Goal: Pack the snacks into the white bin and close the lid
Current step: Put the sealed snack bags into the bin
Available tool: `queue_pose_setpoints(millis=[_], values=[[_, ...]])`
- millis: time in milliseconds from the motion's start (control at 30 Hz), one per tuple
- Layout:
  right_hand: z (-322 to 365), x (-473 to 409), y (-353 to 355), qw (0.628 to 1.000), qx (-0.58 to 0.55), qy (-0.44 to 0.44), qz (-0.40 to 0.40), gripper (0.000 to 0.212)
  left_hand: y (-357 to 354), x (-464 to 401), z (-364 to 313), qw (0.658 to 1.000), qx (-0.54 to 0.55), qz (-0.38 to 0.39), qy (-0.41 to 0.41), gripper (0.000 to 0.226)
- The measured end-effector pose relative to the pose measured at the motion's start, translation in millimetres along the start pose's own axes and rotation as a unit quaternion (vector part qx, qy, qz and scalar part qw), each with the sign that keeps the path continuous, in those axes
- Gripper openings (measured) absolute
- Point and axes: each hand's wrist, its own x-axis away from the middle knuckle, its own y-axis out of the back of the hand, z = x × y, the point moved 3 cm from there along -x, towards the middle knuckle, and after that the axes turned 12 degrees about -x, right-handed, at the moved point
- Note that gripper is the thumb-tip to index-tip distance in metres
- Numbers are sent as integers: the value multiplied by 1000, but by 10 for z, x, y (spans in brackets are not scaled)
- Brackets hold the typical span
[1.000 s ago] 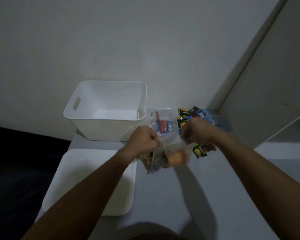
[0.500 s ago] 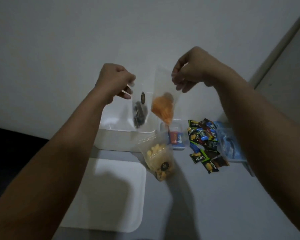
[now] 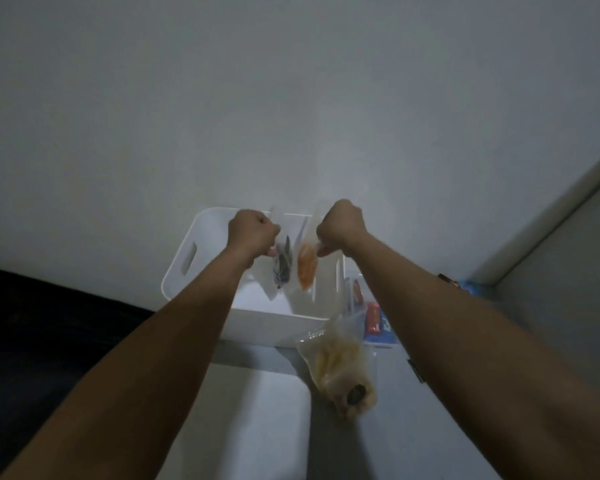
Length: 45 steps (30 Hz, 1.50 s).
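White plastic fills the middle of my head view: the white bin (image 3: 201,271) stands open on the grey surface (image 3: 395,445) against the pale wall (image 3: 291,98), its cut-out handle facing left. Both of my hands hover over its opening. My left hand (image 3: 253,233) is curled tight, pinching the top of a clear bag of dark snacks (image 3: 282,268), which hangs down into the mouth of the bin. My right hand (image 3: 340,225) is curled the same way, pinching the top of a clear bag of orange snacks (image 3: 306,271), which dangles just beside the dark one; whether the two bags touch I cannot tell. Their lower ends sit below the rim, though I cannot see if they reach the bottom.

Nearer to me, the flat white lid (image 3: 257,427) lies on the surface in front of the bin, partly under my left forearm. Just right of the lid rests a clear bag of yellow snacks (image 3: 336,368) with a dark round sticker, its top close to the bin's front corner. Beyond it, beside the bin's right wall, lie red and blue packets (image 3: 374,318), half hidden by my right forearm.
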Motion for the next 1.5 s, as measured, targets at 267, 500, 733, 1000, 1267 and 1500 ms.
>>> queue_pose_setpoints(millis=[267,500,733,1000,1267,1500], values=[[-390,-301,-327,999,25,-21,-4,39,-541,-203,421,998,-38,41,11,16],[-392,-296,-120,998,46,28,-40,25,-750,-61,380,988,-67,132,-33,22],[-621,109,445,999,-4,23,-32,11,-510,279,93,988,-112,41,-95,19],[-1174,908,348,947,210,122,208,20,-534,1015,6,917,-316,143,-198,23],[-1679,1258,-24,936,265,169,160,43,-721,1682,50,872,-410,-28,-266,27],[-1733,1451,71,929,275,175,173,22,-829,1816,195,890,-370,14,-264,39]])
